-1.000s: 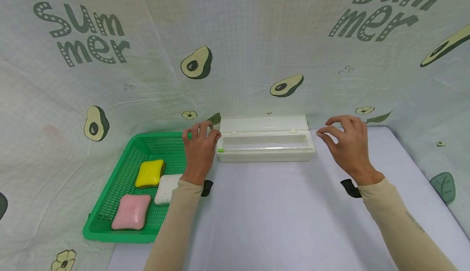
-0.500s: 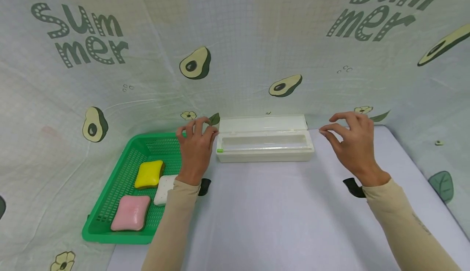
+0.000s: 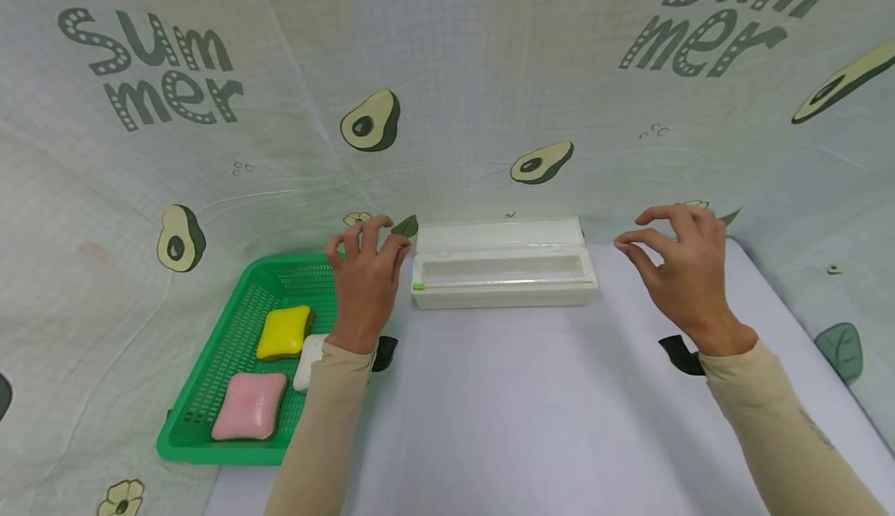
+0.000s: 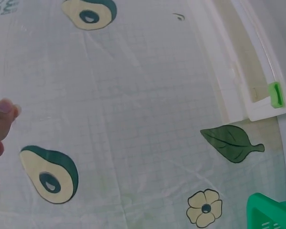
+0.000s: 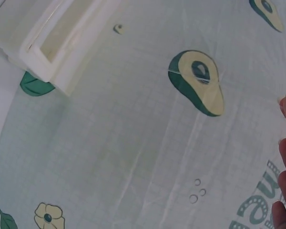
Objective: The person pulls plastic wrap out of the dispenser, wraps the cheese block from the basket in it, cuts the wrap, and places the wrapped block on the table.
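One long white plastic box (image 3: 503, 297), lid (image 3: 499, 234) tipped back, at far side of smooth pale worktop (image 3: 503, 407). Left hand (image 3: 365, 291) raised near its left end; right hand (image 3: 688, 277) off its right end. On each, thumb and index fingers together at the tips; cannot tell whether anything clear is pinched. Left: perforated green plastic basket (image 3: 210, 451), cushion-shaped yellow pad (image 3: 284, 332), pink pad (image 3: 249, 406), white pad (image 3: 308, 362) inside.

Wears a slim beige left sleeve (image 3: 326, 430) at lower left of centre and a matching right sleeve (image 3: 772, 415) at lower right with a faint dark marking (image 3: 816, 427), plus a black left wrist piece (image 3: 385, 353) below the left hand (image 3: 365, 287) and a black right wrist piece (image 3: 683, 355) below the right hand (image 3: 685, 275).
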Demonstrator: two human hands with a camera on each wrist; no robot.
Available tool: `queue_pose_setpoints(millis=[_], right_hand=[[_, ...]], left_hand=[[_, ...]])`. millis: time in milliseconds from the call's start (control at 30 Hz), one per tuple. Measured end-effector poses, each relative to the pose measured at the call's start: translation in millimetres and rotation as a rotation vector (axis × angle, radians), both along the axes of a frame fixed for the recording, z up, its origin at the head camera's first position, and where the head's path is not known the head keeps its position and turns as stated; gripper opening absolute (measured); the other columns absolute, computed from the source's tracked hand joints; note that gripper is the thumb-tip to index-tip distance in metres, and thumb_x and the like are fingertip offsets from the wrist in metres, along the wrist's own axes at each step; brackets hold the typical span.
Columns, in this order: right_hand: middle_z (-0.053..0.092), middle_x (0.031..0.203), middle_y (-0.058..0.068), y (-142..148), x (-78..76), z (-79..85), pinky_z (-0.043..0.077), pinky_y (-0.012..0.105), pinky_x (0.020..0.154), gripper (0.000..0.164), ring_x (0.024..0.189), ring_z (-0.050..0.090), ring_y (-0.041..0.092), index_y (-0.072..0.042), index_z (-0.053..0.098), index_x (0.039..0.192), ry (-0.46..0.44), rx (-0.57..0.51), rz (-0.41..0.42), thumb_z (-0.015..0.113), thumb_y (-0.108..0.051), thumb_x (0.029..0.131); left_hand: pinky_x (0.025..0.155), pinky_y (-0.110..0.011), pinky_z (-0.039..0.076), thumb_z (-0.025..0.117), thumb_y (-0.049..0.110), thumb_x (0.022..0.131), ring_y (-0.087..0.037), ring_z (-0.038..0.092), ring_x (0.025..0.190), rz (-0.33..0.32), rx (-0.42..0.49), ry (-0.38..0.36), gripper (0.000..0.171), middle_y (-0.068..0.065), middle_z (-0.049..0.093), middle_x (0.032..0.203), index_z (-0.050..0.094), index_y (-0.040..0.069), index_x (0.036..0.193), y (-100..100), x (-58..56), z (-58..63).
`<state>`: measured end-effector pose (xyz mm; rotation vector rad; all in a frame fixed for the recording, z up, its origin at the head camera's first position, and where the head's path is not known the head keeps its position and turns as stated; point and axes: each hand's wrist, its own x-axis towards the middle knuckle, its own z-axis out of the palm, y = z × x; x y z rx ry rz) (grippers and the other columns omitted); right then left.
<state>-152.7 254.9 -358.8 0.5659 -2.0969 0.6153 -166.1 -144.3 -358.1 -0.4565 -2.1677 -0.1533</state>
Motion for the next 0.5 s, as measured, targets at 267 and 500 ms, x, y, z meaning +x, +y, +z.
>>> queue_pose_setpoints(millis=[267,500], right_hand=[[0.062,0.108,0.023,2,3.5,7.8,0.029,0.066,0.096,0.008,0.106,0.046,0.050,0.002,0.079,0.089,0.003,-0.008,0.010,0.085,0.000,0.084],[0.063,0.108,0.024,3,7.1,13.4,0.027,0.067,0.091,0.007,0.106,0.046,0.052,0.001,0.080,0.089,0.008,-0.014,0.007,0.085,-0.001,0.085]], left_hand=[[0.098,-0.057,0.025,0.075,0.018,0.098,-0.032,0.045,0.119,-0.013,0.007,0.022,0.009,-0.012,0.059,0.126,0.076,0.009,0.098,0,4.5,9.2],[0.098,-0.057,0.024,0.075,0.017,0.098,-0.033,0.045,0.117,-0.010,-0.017,0.041,0.009,-0.013,0.059,0.125,0.075,0.008,0.096,0,8.0,15.8]])
